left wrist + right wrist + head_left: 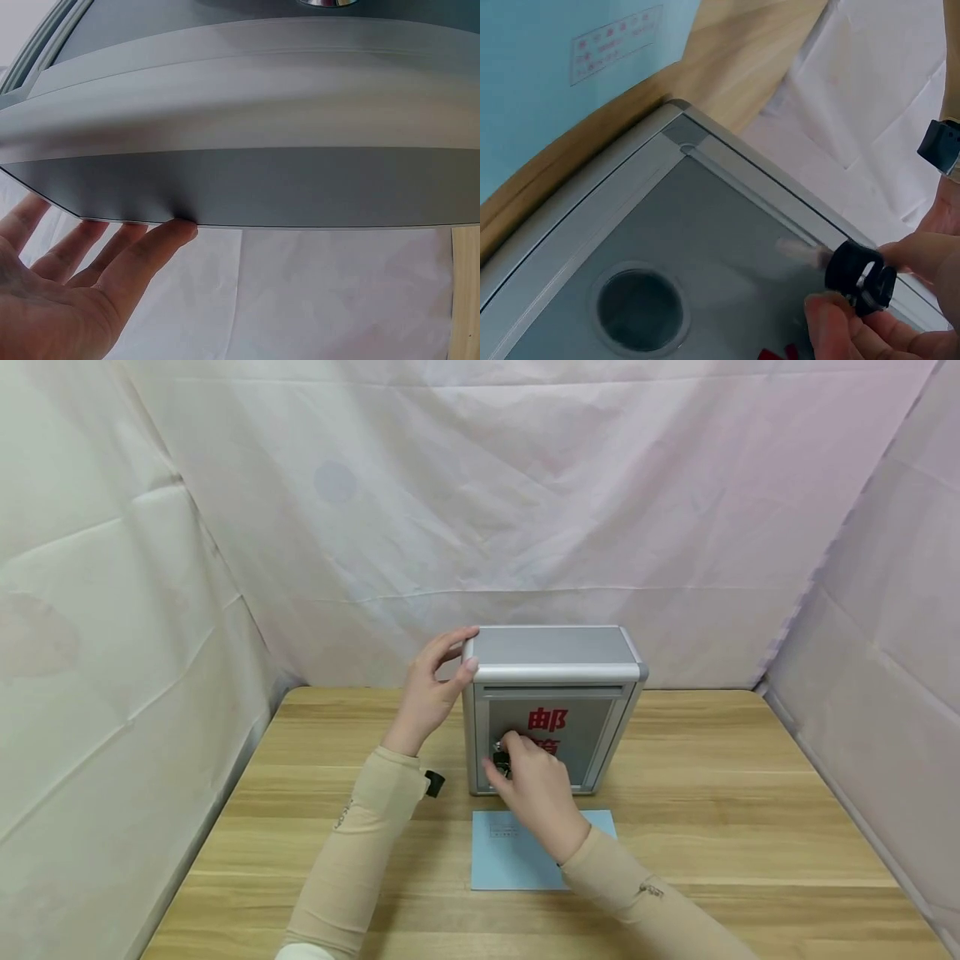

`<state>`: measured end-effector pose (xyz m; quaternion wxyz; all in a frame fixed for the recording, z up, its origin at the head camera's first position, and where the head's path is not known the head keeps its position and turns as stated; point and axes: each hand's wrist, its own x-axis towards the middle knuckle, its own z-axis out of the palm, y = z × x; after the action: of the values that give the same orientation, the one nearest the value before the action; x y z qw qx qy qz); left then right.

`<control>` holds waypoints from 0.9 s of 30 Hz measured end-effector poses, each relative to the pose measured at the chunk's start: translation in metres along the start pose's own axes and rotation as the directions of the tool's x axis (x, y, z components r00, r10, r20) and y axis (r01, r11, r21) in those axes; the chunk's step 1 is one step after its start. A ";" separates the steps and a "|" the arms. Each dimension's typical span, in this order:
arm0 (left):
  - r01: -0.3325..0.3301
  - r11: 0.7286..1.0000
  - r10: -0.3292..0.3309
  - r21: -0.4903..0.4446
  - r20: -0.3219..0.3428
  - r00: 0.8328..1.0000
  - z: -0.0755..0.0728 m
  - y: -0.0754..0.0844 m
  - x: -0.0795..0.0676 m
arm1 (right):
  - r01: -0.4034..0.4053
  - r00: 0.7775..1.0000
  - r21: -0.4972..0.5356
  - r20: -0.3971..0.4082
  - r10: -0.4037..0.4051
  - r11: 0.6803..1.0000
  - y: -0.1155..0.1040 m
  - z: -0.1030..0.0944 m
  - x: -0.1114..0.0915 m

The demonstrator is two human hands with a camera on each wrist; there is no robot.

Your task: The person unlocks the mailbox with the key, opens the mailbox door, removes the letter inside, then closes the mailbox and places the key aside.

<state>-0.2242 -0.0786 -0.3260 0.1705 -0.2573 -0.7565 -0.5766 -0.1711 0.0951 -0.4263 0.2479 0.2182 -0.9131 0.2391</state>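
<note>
A grey metal mailbox point(555, 647) with red characters on its front stands on the table. My left hand point(426, 693) rests against its upper left side, thumb near the front corner and straight fingers spread toward the back. In the left wrist view, fingertips point(180, 229) touch the edge of the grey side panel. My right hand point(536, 785) is at the left of the front panel, pinching a black-headed key point(855, 277) between thumb and fingers. The key is close to the silver lock point(498, 746); its blurred metal part points over the panel.
A light blue envelope point(506, 864) with a printed box lies flat on the wooden table point(712, 860), right in front of the mailbox and partly under the right forearm. White cloth point(525, 485) hangs behind and at both sides. A round window point(639, 309) is set in the mailbox front.
</note>
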 end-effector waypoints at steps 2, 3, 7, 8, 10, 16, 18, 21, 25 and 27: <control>0.003 1.000 -0.003 -0.002 0.004 1.000 0.000 0.000 0.000 | 0.025 0.999 0.003 -0.021 -0.025 1.000 -0.001 0.001 0.001; 0.008 1.000 -0.008 -0.004 0.006 1.000 0.000 0.000 0.000 | 0.034 0.999 0.007 -0.029 -0.034 0.999 -0.001 0.001 0.001; 0.017 1.000 -0.017 -0.007 0.005 1.000 0.000 0.000 -0.001 | 0.052 0.998 0.012 -0.047 -0.051 0.999 0.000 0.003 0.001; 0.017 1.000 -0.017 -0.005 0.004 1.000 0.000 0.000 -0.001 | 0.056 0.997 0.014 -0.053 -0.056 0.998 0.000 0.003 0.001; 0.013 1.000 -0.013 -0.002 0.001 1.000 0.000 0.000 -0.001 | 0.063 0.996 0.018 -0.064 -0.061 0.998 0.001 0.004 0.001; 0.001 1.000 -0.001 0.005 -0.004 1.000 0.001 0.000 0.000 | 0.080 0.994 0.032 -0.078 -0.077 0.996 0.004 0.006 0.002; 0.000 1.000 0.000 0.006 -0.006 1.000 0.001 0.000 0.000 | 0.081 0.994 0.039 -0.079 -0.078 0.996 0.005 0.007 0.002; 0.000 1.000 0.001 0.009 -0.008 1.000 0.001 0.001 -0.001 | 0.079 0.994 0.053 -0.081 -0.074 0.996 0.006 0.007 0.001; -0.003 1.000 0.003 0.015 -0.010 1.000 0.001 0.000 0.000 | 0.094 0.993 0.071 -0.081 -0.088 0.993 0.005 0.007 -0.001; -0.003 1.000 0.003 0.018 -0.012 1.000 0.000 -0.001 0.000 | 0.101 0.992 0.077 -0.083 -0.095 0.992 0.004 0.006 -0.003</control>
<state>-0.2251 -0.0785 -0.3268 0.1783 -0.2533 -0.7601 -0.5712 -0.1731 0.0958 -0.4341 0.2860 0.2630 -0.8804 0.2720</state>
